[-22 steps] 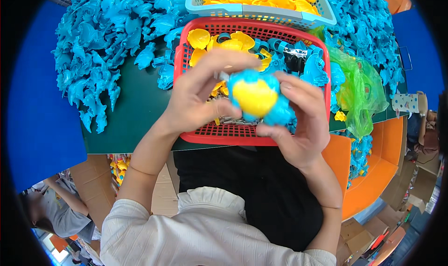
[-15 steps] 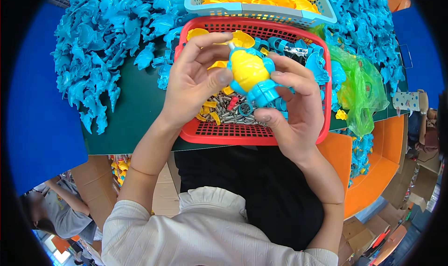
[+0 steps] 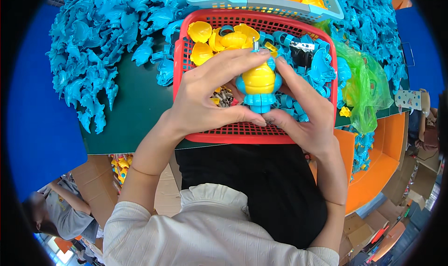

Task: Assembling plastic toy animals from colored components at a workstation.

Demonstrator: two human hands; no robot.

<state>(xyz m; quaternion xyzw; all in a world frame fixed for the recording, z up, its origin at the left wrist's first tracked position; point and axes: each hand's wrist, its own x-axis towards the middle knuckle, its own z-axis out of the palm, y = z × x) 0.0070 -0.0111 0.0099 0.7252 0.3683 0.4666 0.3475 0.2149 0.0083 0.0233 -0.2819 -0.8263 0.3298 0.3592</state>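
Observation:
Between both hands I hold a small plastic toy figure (image 3: 259, 82), blue with a ribbed yellow front and a thin metal pin standing up at its top. My left hand (image 3: 205, 91) is closed on its left side, fingers at the top and thumb under the base. My right hand (image 3: 310, 110) grips the right side, with a fingertip near the top and the thumb at the bottom. The figure stands upright over a red basket (image 3: 254, 138). In the basket lie yellow shell pieces (image 3: 201, 54), blue plastic parts (image 3: 322, 68) and small metal pieces (image 3: 224, 98), partly hidden by my hands.
Behind stands a light blue basket (image 3: 266, 4) of yellow parts. Heaps of blue parts (image 3: 100, 37) cover the green table (image 3: 135, 103) at left and back right. A green plastic bag (image 3: 366, 93) lies right of the red basket; an orange bin (image 3: 387, 149) stands below. Another person (image 3: 65, 205) sits at lower left.
The toy figure has turned from tilted to upright, its pin now pointing up. Both thumbs have come together under its base, and my left fingers have moved over its top.

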